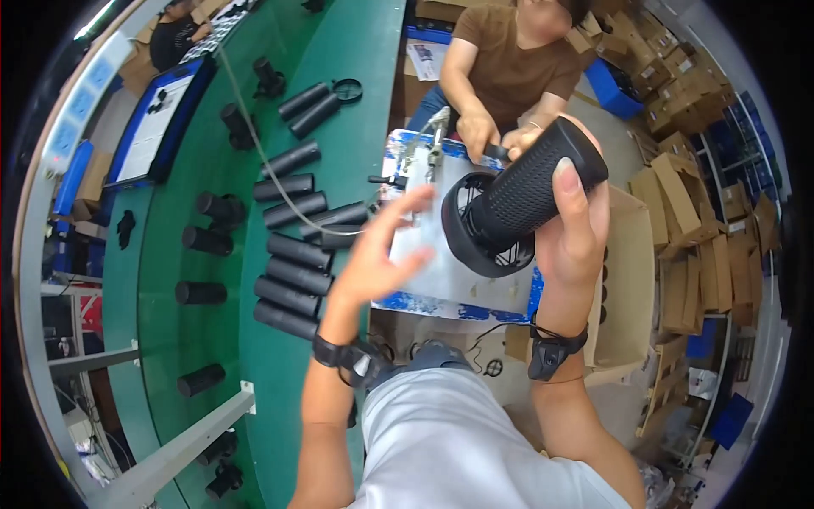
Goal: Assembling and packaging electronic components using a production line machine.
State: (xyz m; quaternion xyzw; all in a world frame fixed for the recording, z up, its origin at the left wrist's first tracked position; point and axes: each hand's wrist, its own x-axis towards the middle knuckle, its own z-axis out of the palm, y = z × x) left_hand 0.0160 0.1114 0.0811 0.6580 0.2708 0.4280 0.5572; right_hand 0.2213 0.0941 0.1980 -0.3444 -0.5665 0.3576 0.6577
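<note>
My right hand (575,233) grips a black cylinder with a textured side (532,185), held tilted above the worktable. At its lower left end sits a wide black ring (460,236) with spokes inside; I cannot make out the exact kind of part. My left hand (377,259) is beside the ring, apart from it, fingers spread and holding nothing. Under both hands lies a white worktable top (487,293) with worn blue edges. A small metal clamp-like fixture (435,153) stands at its far left. Smooth black cylinders (292,293) lie in a row left of my left hand.
Several more black parts (201,293) rest on the green bench (288,382) at left. A thin hose (271,161) hangs across it. Opposite me a person in a brown shirt (517,59) handles a small dark part. An open carton (623,297) stands at right, cardboard boxes (678,195) beyond.
</note>
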